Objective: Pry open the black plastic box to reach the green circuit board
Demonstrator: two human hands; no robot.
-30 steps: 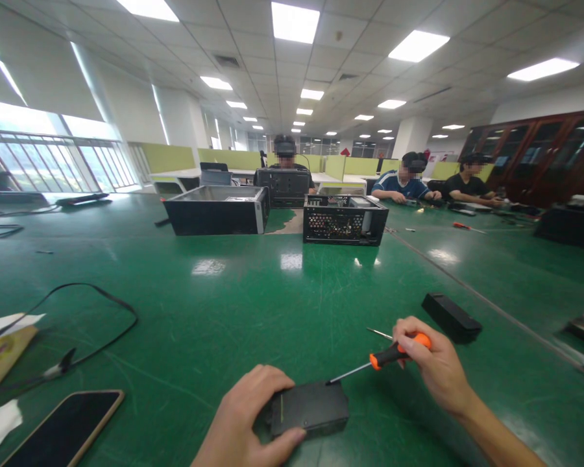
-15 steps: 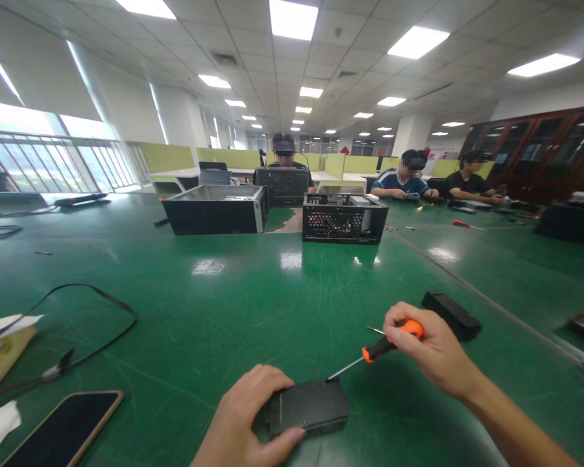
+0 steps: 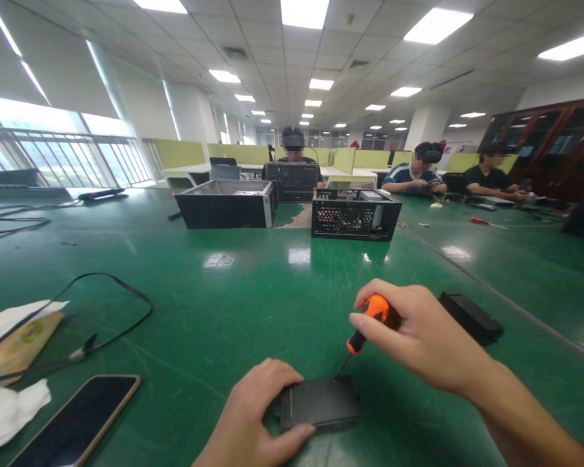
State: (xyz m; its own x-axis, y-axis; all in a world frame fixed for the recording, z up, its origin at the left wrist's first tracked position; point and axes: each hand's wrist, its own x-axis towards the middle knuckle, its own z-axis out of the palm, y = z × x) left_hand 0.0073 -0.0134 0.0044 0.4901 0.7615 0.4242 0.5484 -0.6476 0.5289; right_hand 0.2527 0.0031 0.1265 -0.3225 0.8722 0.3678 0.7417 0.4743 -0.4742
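A flat black rectangular box (image 3: 321, 403), perhaps an electronic device, lies on the green table. My left hand (image 3: 260, 418) grips its left end, fingers on the far side and thumb along the near edge. In my right hand (image 3: 411, 331) is a screwdriver (image 3: 357, 338) with an orange and black handle. Its shaft slants down steeply, and the tip meets the box's far edge near the right corner. Whether the tip sits in a screw is too small to tell. Beyond my right wrist lies a black oblong block (image 3: 472, 318).
A phone (image 3: 78, 421), crumpled tissue (image 3: 12, 415), a yellowish packet (image 3: 29, 340) and a black cable (image 3: 126, 298) lie at left. Two open computer cases (image 3: 224, 206) (image 3: 355, 217) stand farther back. Several people sit beyond; a red screwdriver (image 3: 481, 221) lies far right.
My right hand has tipped the screwdriver from a low slant to a steeper one, its tip staying at the box's far edge. The view has shifted slightly; my left hand keeps its grip.
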